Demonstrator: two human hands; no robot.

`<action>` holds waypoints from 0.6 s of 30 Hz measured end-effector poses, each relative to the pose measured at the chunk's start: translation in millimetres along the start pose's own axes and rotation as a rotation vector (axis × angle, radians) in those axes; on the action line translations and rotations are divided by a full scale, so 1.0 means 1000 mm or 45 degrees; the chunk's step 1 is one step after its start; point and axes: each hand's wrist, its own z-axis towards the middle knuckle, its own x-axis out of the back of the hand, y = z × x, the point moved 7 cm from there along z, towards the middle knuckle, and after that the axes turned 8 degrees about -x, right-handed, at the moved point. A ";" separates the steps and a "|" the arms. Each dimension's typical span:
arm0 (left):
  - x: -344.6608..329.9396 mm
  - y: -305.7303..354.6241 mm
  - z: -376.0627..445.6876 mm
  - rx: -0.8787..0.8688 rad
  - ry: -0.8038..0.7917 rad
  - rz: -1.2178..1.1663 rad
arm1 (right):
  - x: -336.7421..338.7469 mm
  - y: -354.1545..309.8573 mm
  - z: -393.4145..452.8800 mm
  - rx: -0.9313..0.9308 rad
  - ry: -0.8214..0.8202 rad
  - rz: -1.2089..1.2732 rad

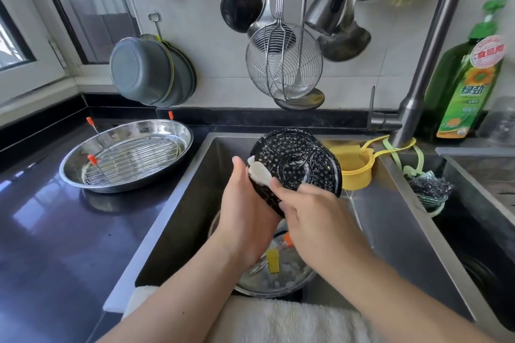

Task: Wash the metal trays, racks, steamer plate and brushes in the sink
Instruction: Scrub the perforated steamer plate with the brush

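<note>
Over the sink (195, 198) the person holds the black steamer plate (295, 164) tilted up on edge, its perforated face streaked with white suds. The left hand (245, 211) grips the plate's lower left rim, thumb up along the edge and fingers curled behind it. The right hand (315, 214) is curled over a white foamy sponge (259, 172) pressed against the plate's rim, just beside the left thumb; only the sponge's upper end shows past the fingers.

Below the hands, down in the sink, lies a round metal tray (276, 281) holding suds, with a yellow brush (272, 257) and an orange-tipped piece lying in it, partly hidden by the forearms.

On the dark counter (55, 231) to the left sits another oval tray (125, 156), a wire rack (133, 160) with orange-capped legs resting upside down inside it.

A yellow cup (356, 167) hangs at the back of the sink by the faucet (423, 64), and a green soap bottle (462, 83) stands behind it. A scrubber (429, 186) lies on the right ledge. A wire skimmer (284, 61), ladles and grey bowls (150, 69) hang on the wall. A white towel (292, 320) drapes the sink's near edge.
</note>
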 end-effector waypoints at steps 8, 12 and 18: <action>0.010 -0.007 0.010 0.113 -0.041 -0.111 | 0.002 -0.004 -0.014 0.020 -0.226 0.010; -0.003 -0.023 0.002 0.144 -0.155 0.103 | 0.019 0.006 0.011 -0.079 0.014 -0.214; 0.007 -0.014 0.008 0.034 -0.074 0.224 | 0.039 0.027 0.019 -0.246 0.055 -0.263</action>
